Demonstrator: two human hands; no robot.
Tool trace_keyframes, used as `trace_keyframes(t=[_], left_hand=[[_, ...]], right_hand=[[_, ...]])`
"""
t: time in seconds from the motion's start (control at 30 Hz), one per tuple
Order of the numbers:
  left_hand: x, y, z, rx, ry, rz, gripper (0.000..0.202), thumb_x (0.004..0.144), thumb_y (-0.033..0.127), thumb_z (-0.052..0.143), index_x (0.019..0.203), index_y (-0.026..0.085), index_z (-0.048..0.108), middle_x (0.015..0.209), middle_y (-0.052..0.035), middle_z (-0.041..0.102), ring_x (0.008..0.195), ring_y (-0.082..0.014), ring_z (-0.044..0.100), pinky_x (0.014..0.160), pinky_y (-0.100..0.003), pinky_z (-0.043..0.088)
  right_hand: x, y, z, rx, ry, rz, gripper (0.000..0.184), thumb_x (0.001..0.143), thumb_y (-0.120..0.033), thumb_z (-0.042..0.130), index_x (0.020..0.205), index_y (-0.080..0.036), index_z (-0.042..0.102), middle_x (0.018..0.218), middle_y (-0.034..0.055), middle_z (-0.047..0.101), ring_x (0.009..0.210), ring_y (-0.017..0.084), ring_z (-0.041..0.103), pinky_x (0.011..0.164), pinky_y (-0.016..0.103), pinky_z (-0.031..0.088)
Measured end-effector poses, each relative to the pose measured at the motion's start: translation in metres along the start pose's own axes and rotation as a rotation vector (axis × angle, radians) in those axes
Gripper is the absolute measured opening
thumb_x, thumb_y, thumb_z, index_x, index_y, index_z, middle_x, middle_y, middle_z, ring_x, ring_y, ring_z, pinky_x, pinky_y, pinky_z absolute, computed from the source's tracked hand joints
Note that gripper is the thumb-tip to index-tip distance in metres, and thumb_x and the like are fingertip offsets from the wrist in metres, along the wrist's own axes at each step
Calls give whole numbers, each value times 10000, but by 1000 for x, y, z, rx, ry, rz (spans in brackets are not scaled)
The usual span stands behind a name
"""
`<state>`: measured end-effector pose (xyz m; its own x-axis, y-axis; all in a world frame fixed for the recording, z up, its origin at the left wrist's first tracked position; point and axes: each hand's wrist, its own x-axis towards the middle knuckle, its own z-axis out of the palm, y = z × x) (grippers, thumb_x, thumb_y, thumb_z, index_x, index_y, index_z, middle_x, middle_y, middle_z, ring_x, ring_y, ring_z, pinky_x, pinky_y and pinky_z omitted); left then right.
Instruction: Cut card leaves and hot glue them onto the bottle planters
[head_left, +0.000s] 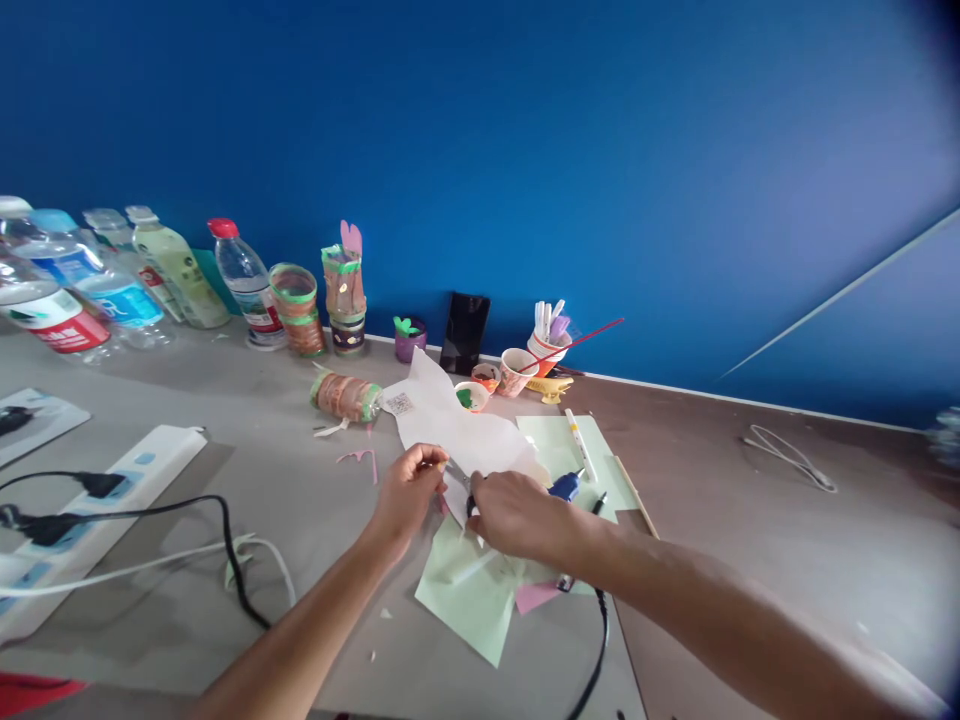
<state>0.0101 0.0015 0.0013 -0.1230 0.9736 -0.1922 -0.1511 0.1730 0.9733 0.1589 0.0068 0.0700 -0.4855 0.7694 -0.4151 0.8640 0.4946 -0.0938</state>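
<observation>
My right hand [514, 510] is closed around scissors [471, 498], whose dark handle shows at the fingers and whose blades point toward my left hand. Thumb and fingertips of my left hand [407, 492] are pinched together by the blade tips, on something too small to make out. Just beyond both hands lies a large white sheet of paper [450, 425] with a printed square code. Pale green paper [472, 600] is spread below and to the right of the hands. A blue glue gun [566, 487] is partly hidden behind my right hand.
Paper cups [517, 372], a dark phone [465, 332] and wrapped bottle crafts [345, 290] stand along the blue wall. Another wrapped piece [346, 397] lies sideways. Several plastic bottles [247, 280] and a power strip [112, 510] with cables are at left. A white marker [580, 445] lies right.
</observation>
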Motion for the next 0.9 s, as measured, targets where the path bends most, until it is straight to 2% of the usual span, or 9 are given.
trace_keyframes(t=[0.1,0.17,0.3,0.47,0.57,0.63,0.7,0.77,0.9], left_hand=[[0,2,1,-15,-24,-33,155,659,232,613,803,177,614,648,44,551,569,-106,512,572,-228,405],[0,1,2,-43,-34,-46,160,647,238,616,797,181,610,650,46,549,550,-105,500,546,-228,397],[2,-2,2,-40,-36,-43,163,637,224,605,794,180,615,683,37,567,556,-106,508,536,-224,387],[4,-8,2,-26,-42,-69,156,647,223,605,797,180,617,676,29,569,567,-115,515,527,-219,377],[5,-10,1,-43,-55,-42,135,660,219,595,787,181,621,654,33,568,552,-114,506,529,-222,384],[4,-9,0,-30,-62,-17,120,673,224,586,782,185,621,631,38,558,552,-119,509,529,-221,384],[3,-7,1,3,-63,-19,105,684,228,575,774,192,616,595,41,539,555,-130,515,524,-220,380],[2,-4,1,18,-61,-40,89,682,230,571,756,196,607,565,44,522,548,-135,513,515,-219,376],[2,-2,1,-19,-62,-38,80,670,232,576,737,195,601,543,50,497,533,-130,496,511,-218,379]], right_hand=[[5,3,-9,55,-45,-30,440,859,-355,605,1207,-86,589,947,164,733,844,284,709,556,277,432],[9,8,-12,93,-58,-20,453,871,-409,566,1219,-119,578,948,129,734,799,248,706,515,255,410],[12,12,-11,107,-48,-2,332,902,-399,495,1009,-142,675,951,117,724,770,217,694,525,248,416],[9,1,-6,17,-11,-43,185,803,-303,660,746,-136,718,933,175,722,984,325,648,775,354,464],[19,3,-15,15,52,13,170,810,-258,637,697,-148,703,823,154,729,931,322,661,793,381,466],[36,12,-29,50,140,88,202,858,-299,573,821,-154,709,875,137,733,895,298,671,768,369,477],[61,23,-46,99,283,181,283,892,-337,526,1052,-148,664,1055,148,706,1022,302,639,832,372,468],[93,33,-63,159,432,298,399,923,-361,490,1240,-129,554,1262,175,606,1166,303,565,917,376,441],[162,35,-86,316,615,548,587,926,-486,526,1343,-78,458,1333,209,526,1190,317,543,943,430,462]])
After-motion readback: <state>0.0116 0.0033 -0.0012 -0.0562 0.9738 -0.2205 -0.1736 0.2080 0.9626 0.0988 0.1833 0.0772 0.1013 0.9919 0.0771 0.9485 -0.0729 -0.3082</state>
